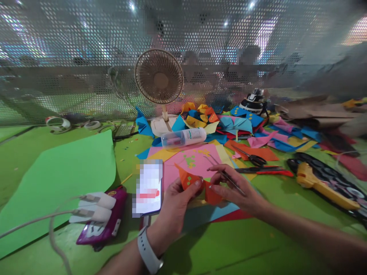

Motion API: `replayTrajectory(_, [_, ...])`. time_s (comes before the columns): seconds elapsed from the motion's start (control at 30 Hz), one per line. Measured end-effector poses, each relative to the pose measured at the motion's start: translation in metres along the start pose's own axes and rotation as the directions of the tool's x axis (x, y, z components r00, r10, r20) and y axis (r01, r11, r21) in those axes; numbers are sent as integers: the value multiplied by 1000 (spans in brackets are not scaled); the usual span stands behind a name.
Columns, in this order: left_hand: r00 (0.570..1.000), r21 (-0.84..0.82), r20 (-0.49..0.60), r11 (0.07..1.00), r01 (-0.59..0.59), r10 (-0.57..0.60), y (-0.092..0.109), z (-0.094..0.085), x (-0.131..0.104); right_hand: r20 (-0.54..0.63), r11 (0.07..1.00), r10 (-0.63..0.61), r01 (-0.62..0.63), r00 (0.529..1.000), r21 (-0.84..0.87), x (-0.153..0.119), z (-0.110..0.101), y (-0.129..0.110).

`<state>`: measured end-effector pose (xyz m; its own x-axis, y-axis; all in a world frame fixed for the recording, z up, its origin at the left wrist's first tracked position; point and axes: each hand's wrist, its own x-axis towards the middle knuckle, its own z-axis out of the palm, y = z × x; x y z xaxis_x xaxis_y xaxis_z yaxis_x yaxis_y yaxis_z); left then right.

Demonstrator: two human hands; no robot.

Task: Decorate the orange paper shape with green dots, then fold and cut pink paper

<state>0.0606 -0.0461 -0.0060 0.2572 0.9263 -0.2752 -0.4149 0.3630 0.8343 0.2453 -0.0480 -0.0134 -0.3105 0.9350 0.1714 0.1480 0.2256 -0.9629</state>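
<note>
Green table (229, 248), scissors (257, 159) at right; folded orange paper (185, 175) pinched in left hand (174, 204), tweezers (235, 185) gripped in right hand (254, 200); folds could be crushed by over-tight pinch.

Craft workspace on a green tabletop

This looks like a paper-craft work area. Colored paper sheets (71, 172) and folded paper pieces (235, 124) cover much of the green tabletop (241, 248), with scissors (256, 159) and small paper cutouts (189, 160) among them. A desk fan (159, 78) stands at the back, and a purple power strip (107, 221) with white plugs (97, 208) lies on the left. Behind runs a perforated screen (86, 46); bright lights and blurred shapes show through it. The kind of building is unclear.
</note>
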Motion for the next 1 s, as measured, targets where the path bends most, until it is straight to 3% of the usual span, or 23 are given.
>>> replayTrajectory(0.57, [992, 34, 53, 993, 111, -113, 5, 1, -3, 15, 999, -42, 43, 999, -25, 0, -1, 7])
replayTrajectory(0.73, [994, 33, 87, 997, 70, -72, 7, -2, -1, 17, 998, -60, 61, 998, -22, 4, -7, 6])
replayTrajectory(0.87, [998, 12, 58, 999, 39, -40, 9, -5, 1, -167, 992, -109, 119, 980, 47, 7, -18, 2])
replayTrajectory(1.0, [996, -41, -83, 999, 27, -30, 13, -9, 5, -288, 989, -54, 90, 956, 114, 9, -29, 0])
